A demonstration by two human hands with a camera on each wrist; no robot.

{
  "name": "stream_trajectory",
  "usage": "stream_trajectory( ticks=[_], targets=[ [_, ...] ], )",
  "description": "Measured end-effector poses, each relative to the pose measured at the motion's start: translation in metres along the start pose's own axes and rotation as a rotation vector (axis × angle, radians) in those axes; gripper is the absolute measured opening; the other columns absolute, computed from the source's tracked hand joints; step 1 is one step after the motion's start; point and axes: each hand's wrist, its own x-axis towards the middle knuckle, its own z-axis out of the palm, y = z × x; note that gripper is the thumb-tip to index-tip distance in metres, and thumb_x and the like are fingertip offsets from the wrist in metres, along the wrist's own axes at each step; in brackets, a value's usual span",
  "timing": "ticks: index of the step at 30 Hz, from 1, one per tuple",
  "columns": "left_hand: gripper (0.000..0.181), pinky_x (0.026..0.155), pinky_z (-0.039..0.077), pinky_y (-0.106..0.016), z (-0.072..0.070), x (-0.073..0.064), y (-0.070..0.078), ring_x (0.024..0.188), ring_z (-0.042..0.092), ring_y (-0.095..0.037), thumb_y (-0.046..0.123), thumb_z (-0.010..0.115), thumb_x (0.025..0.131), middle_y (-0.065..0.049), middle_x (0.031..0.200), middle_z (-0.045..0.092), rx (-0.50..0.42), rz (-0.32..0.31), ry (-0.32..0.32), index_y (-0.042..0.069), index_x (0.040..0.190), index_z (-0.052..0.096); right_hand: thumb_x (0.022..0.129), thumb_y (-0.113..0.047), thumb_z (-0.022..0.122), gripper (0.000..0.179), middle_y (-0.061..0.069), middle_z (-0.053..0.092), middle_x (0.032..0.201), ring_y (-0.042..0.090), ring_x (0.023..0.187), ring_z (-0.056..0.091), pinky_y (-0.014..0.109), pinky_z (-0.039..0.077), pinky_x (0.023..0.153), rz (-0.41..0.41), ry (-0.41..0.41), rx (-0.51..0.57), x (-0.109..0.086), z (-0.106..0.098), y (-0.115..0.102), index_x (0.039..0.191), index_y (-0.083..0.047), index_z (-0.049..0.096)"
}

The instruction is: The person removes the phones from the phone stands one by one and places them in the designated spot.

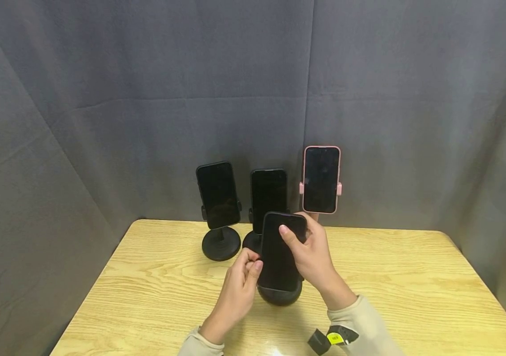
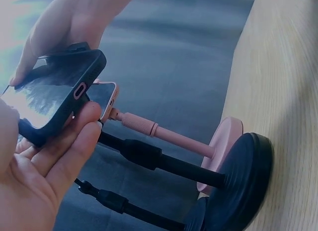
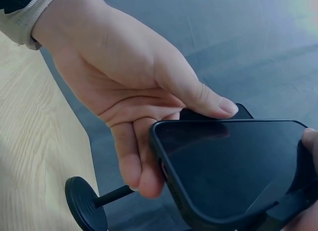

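A black phone [image 1: 279, 257] stands upright in front of the others, above a round black base [image 1: 279, 296]. My right hand [image 1: 317, 252] grips its upper right part, thumb over the screen and the other fingers mostly behind. At the lower left edge, my left hand [image 1: 239, 287] pinches the phone's side between thumb and fingers. In the left wrist view, left fingers [image 2: 74, 151] lie under the phone [image 2: 54, 97], by its charging port. A black clamp part [image 3: 293, 201] shows beside the phone [image 3: 228, 161] in the right wrist view, near the left fingertips.
Behind stand two more black phones, the left one [image 1: 219, 195] and the middle one [image 1: 269, 195], on black stands. A pink-cased phone [image 1: 321, 180] rises on a pink stand [image 2: 174, 139] at the right. All stand on a wooden table [image 1: 155, 287] before a grey curtain [image 1: 146, 148].
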Motion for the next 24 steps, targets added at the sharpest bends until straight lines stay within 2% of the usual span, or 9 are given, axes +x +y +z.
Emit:
stream_trajectory(
  ticks=[5, 12, 24],
  targets=[
    [0.013, 0.052, 0.030, -0.013, 0.0001, 0.0002, -0.0010, 0.053, 0.031, 0.004, 0.014, 0.050, 0.107, 0.010, 0.063, 0.037, 0.016, 0.007, 0.001, 0.004, 0.105, 0.057, 0.097, 0.006, 0.061, 0.020, -0.014, 0.074, 0.097, 0.007, 0.088, 0.076, 0.033, 0.064, 0.072, -0.023, 0.030, -0.005, 0.0006, 0.0012, 0.0006, 0.115, 0.012, 0.057],
    [0.012, 0.053, 0.030, -0.012, -0.0008, -0.0001, 0.0008, 0.054, 0.031, 0.005, 0.014, 0.051, 0.107, 0.011, 0.064, 0.037, 0.035, 0.034, -0.010, 0.004, 0.104, 0.057, 0.097, 0.006, 0.061, 0.018, -0.013, 0.074, 0.096, 0.008, 0.087, 0.076, 0.034, 0.064, 0.070, -0.015, 0.039, -0.002, 0.0006, 0.0015, -0.0021, 0.113, 0.012, 0.058],
    [0.015, 0.052, 0.031, -0.013, -0.0007, 0.0001, 0.0002, 0.054, 0.030, 0.006, 0.017, 0.049, 0.107, 0.012, 0.064, 0.037, 0.078, 0.038, -0.015, 0.004, 0.102, 0.056, 0.097, 0.005, 0.061, 0.017, -0.012, 0.073, 0.095, 0.008, 0.087, 0.076, 0.033, 0.064, 0.070, -0.002, 0.048, -0.001, 0.0034, 0.0024, -0.0036, 0.111, 0.013, 0.058]
  ],
)
